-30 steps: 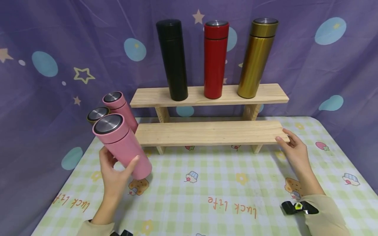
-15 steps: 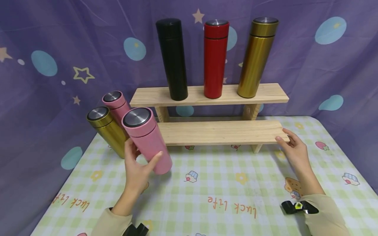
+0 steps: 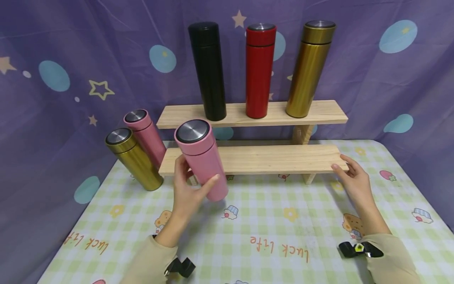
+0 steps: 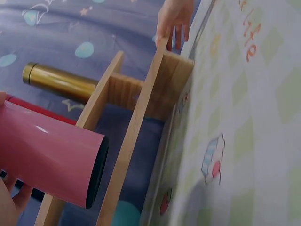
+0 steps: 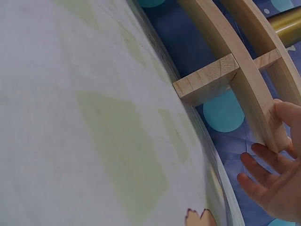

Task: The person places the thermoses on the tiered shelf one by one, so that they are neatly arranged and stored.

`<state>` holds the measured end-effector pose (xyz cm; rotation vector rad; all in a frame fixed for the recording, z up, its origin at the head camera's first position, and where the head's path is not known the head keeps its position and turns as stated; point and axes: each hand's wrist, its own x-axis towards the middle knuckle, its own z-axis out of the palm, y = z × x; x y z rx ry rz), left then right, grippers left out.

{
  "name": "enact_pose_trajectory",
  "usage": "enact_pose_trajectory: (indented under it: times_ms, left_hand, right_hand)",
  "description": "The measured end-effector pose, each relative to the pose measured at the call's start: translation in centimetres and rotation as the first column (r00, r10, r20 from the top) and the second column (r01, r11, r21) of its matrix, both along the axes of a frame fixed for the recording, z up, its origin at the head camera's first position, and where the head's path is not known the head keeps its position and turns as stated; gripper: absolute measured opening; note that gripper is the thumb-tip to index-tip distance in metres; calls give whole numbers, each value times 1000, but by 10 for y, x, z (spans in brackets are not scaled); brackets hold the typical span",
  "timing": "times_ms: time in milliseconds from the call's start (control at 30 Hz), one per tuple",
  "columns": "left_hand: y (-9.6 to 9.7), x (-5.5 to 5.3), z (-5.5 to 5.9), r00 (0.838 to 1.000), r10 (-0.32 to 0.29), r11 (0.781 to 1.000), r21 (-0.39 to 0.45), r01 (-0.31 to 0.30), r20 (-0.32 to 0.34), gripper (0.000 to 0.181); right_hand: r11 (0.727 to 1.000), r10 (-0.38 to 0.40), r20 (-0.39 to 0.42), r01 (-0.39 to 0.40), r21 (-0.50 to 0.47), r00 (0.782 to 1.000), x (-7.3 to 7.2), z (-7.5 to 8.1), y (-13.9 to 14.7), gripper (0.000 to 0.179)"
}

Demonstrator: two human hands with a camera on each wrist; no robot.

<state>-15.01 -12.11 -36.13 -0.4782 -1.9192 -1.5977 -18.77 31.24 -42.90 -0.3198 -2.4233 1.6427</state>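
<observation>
My left hand (image 3: 189, 193) grips a pink thermos bottle (image 3: 203, 163) with a steel-topped lid, fingers on one side and thumb on the other. The bottle is held in the air before the left half of the lower board of a two-tier wooden shelf (image 3: 269, 157); its dark base (image 4: 98, 172) shows in the left wrist view. At the lower board's right end my right hand (image 3: 354, 182) pinches the corner, thumb on top and a finger below. In the right wrist view its other fingers (image 5: 256, 169) spread past the board's edge.
On the upper board stand a black bottle (image 3: 209, 75), a red bottle (image 3: 260, 75) and a gold bottle (image 3: 310, 73). Left of the shelf are another gold bottle (image 3: 136, 161) and a pink bottle (image 3: 149, 136). A checked cloth (image 3: 269, 221) covers the table; a purple curtain (image 3: 117, 47) hangs behind.
My left hand has carried the pink thermos bottle rightward and slightly up, from near the left-side bottles to before the lower board. The right hand has stayed on the board's end.
</observation>
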Motion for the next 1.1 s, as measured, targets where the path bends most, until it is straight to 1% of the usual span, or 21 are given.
enact_pose_trajectory:
  times_ms: [233, 400, 567, 767, 900, 967, 1100]
  left_hand:
    - [20, -5, 8, 998, -68, 998, 17, 68, 15, 73]
    - [31, -12, 13, 992, -120, 993, -10, 120, 30, 76]
    - [40, -19, 16, 983, -170, 983, -50, 174, 73, 79]
    - [52, -25, 19, 973, -183, 976, -96, 197, 139, 81]
    - [59, -28, 20, 966, -192, 971, -111, 213, 174, 81]
    - [63, -29, 20, 963, -197, 968, -117, 220, 184, 80]
    - [70, -31, 21, 960, -209, 964, -125, 234, 184, 80]
  right_hand:
    - [1000, 2, 14, -3, 4, 1000, 0, 0, -1, 71]
    - [1000, -4, 24, 4, 8, 1000, -1, 0, -1, 72]
    - [1000, 1, 21, -1, 3, 1000, -1, -1, -1, 71]
    - [1000, 12, -3, -12, -8, 1000, 0, -1, -1, 70]
    - [1000, 11, -1, -11, -3, 1000, 0, -1, 0, 70]
    - [1000, 9, 4, -9, 0, 1000, 0, -1, 0, 71]
    - [1000, 11, 4, -11, 9, 1000, 0, -1, 2, 71]
